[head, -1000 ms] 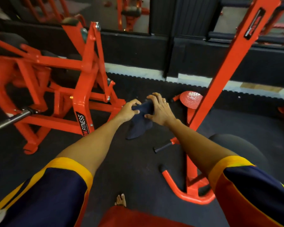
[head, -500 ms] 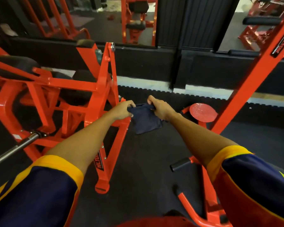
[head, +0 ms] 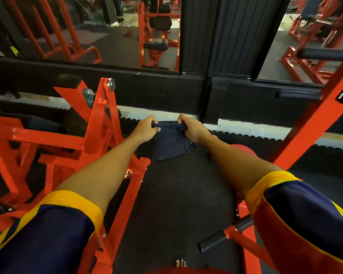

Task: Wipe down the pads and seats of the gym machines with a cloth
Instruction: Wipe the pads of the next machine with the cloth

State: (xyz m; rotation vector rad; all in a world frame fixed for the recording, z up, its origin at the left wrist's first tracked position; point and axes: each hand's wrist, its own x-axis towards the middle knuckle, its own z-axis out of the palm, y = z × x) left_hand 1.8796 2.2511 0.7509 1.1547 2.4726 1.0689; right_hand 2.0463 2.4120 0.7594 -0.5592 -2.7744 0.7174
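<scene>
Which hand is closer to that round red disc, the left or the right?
Right. The right hand grips the dark cloth just left of the round red disc; the left hand grips the cloth's other end, farther left.

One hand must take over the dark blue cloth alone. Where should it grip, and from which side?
Probably the bunched top edge of the dark blue cloth, from above, between the left hand and right hand: it is stretched taut there, and the rest hangs loose.
</scene>
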